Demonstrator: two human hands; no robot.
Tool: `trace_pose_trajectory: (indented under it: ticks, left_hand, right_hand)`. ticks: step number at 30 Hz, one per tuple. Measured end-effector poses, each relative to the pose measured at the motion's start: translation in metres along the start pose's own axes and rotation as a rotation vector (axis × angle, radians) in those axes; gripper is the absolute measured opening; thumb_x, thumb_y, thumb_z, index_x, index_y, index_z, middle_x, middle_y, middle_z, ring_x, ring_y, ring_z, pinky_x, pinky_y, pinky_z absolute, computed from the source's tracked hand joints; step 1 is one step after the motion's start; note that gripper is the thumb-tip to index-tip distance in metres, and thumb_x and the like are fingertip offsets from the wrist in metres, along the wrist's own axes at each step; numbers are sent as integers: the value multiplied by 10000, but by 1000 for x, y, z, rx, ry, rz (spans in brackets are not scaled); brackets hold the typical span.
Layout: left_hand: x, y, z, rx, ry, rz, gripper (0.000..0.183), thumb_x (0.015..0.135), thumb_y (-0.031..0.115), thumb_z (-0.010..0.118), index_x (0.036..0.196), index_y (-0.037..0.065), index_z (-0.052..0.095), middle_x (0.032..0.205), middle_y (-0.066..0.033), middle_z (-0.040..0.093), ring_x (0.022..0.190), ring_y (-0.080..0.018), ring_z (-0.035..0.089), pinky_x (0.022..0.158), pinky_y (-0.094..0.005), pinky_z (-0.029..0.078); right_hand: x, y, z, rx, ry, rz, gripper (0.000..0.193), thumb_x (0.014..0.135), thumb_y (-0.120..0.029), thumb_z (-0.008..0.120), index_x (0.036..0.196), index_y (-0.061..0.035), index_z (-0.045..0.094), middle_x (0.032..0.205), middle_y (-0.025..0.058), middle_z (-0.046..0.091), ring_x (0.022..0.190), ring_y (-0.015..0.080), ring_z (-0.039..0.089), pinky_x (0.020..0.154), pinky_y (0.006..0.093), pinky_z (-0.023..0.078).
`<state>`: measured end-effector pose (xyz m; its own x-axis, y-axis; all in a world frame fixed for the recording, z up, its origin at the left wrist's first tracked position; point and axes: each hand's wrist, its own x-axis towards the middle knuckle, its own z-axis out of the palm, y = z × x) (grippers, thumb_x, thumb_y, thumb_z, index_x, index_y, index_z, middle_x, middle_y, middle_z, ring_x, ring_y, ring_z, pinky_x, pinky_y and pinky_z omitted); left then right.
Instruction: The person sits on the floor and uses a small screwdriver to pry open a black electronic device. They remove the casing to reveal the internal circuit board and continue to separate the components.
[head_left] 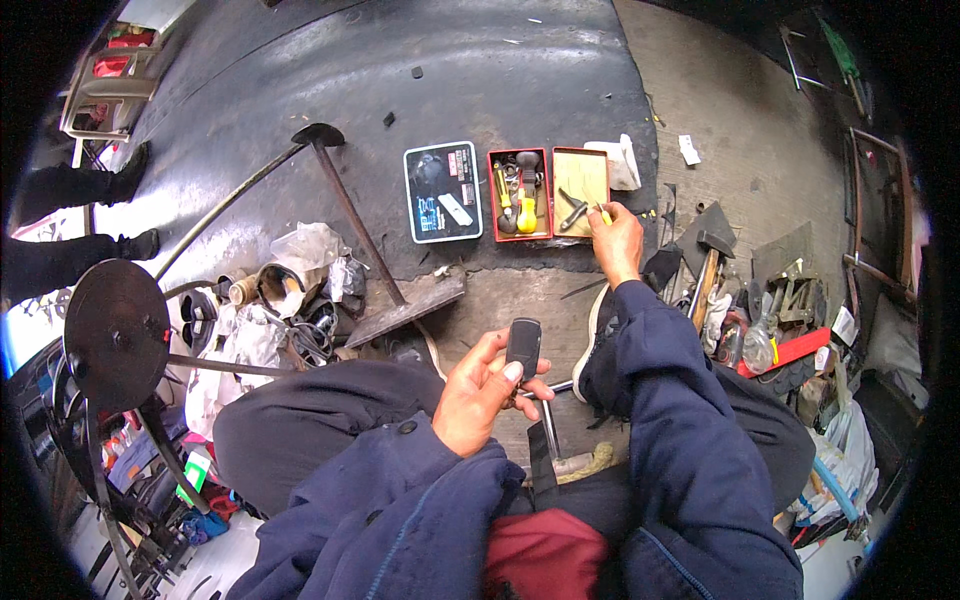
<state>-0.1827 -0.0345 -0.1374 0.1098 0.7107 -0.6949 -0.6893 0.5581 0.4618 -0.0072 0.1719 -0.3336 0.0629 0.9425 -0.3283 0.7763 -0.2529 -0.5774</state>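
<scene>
In front of my lap, my left hand [483, 385] is closed around a small black rounded object [524, 343] that looks like a key fob. My right hand [616, 238] reaches forward to the open box's lid [590, 172], its fingers pinched on a small yellow-handled tool [604, 214]. Beside those fingers, a black T-shaped tool [572, 209] lies in the lid. The red-rimmed box [519, 240] next to it holds yellow- and dark-handled screwdrivers [526, 213] and other small tools. Left of this stands a dark tin [444, 234] with a pale rim.
An iron stand [365, 225] with a flat foot is at front left, near a round black plate [117, 335]. Bags and scraps [245, 340] pile up at left. A hammer [707, 270] and more clutter lie right. Another person's legs [80, 265] show at far left.
</scene>
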Motion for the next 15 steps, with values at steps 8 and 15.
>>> trace_pose_trajectory:
  ticks: [8, 15]
  left_hand:
    - [1, 14, 27, -237, -146, 21, 506, 974, 169, 609, 1428, 40, 426, 1017, -139, 631, 799, -216, 627, 727, -440, 557]
    - [-20, 19, 56, 1, -222, 109, 440, 921, 148, 690, 1303, 50, 496, 837, -11, 482, 679, -138, 507, 628, -385, 510]
  right_hand:
    - [-6, -61, -69, 401, -306, -57, 248, 880, -227, 721, 990, -6, 744, 737, 70, 700, 665, 149, 637, 646, 315, 497]
    - [-99, -137, -192, 429, -610, -358, 233, 950, -236, 705, 1057, -30, 697, 749, -46, 614, 578, 34, 472, 527, 224, 380]
